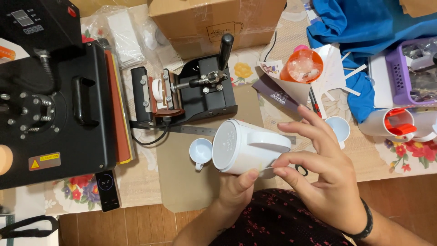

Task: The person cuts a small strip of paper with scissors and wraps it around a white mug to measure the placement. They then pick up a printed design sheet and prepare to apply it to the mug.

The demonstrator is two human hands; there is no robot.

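Above the near edge of the tabletop [145,182], you hold a white mug [248,148] on its side. Your left hand [236,189] has its grip clamped underneath it; your right hand [325,166] pinches its handle side. A small white cup [200,151] sits just left.

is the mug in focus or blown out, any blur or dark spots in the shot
Head view: the white mug is sharp and bright but keeps its surface detail; the right hand and left hand show no motion blur; the black press is dark, its detail dim; edges bend slightly.
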